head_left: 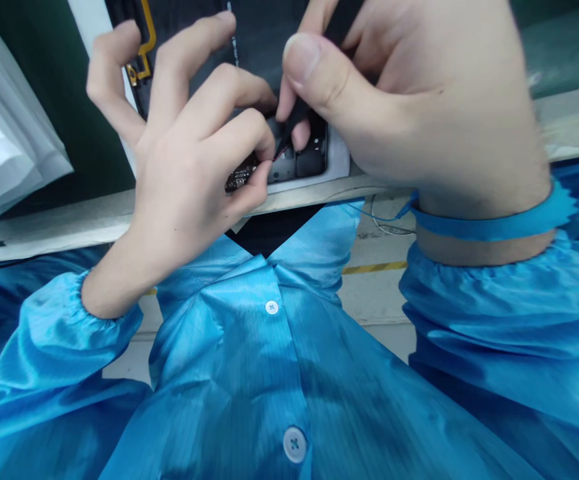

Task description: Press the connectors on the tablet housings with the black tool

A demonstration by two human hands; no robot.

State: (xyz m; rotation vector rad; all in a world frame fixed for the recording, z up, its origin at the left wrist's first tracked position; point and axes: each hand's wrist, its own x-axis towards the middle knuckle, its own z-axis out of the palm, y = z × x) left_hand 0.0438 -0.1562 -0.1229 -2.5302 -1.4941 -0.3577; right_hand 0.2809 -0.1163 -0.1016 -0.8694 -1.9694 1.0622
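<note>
An opened electronic device (264,50), dark inside like a phone or tablet, lies at the table's near edge. My right hand (394,100) is closed around black tweezers (294,117), which slant down to a point over the device's near end. A thin reddish strand shows by the tip. My left hand (184,147) arches over the device, thumb and index finger pinched together beside the tweezer tip, its other fingers raised or bent. What the pinch holds is too small to make out. Small metallic parts (240,179) show under the left thumb.
A yellow flex cable (148,30) runs along the device's left side. White sheets (9,120) lie at the far left on the dark green table surface (96,170). A blue wrist strap (489,223) with a cord circles my right wrist.
</note>
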